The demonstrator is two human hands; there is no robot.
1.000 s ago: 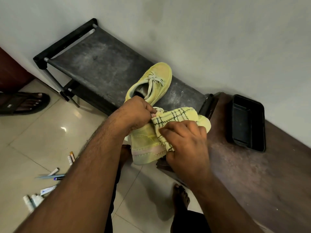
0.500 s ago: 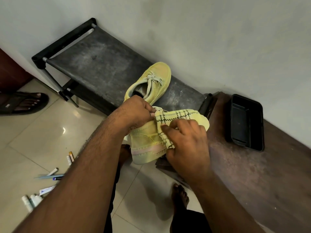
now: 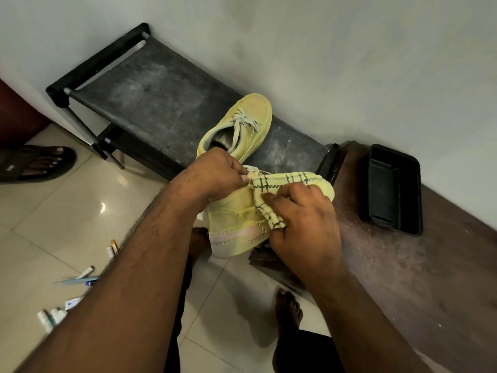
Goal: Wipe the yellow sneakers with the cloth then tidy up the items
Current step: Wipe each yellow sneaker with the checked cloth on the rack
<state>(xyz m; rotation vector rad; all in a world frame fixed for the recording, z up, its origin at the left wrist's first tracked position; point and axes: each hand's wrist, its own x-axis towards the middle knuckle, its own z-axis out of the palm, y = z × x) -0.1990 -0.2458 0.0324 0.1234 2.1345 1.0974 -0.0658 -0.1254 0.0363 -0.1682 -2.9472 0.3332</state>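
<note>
1. Starting nearest, at six o'clock, a bare foot [image 3: 287,305] stands on the tiled floor [image 3: 61,211], with pens and small tubes [image 3: 78,278] scattered at eight o'clock.
2. The right hand [image 3: 301,224], just right of centre, has its fingers curled round the checked cloth [image 3: 271,200], pressing it against the side of the held sneaker [image 3: 236,219]; thumb hidden behind the cloth.
3. The left hand [image 3: 215,176], at centre, grips that sneaker near its collar with fingers folded in tight, holding it off the bench, heel towards the viewer.
4. To wipe well, I judge the left hand should brace the shoe firmly while the cloth runs in long strokes along the upper and the pale sole band, turning the shoe so the far side and toe get covered, and keeping a clean fold of cloth outward.
5. The second sneaker [image 3: 242,127] rests at twelve o'clock on the dusty black rack [image 3: 150,98], apparently still to be done.
6. At two o'clock a black tray [image 3: 390,189] sits on the brown ledge [image 3: 403,265] by the wall, a likely home for the loose items later.
7. At nine o'clock, a sandalled foot [image 3: 37,164].
</note>
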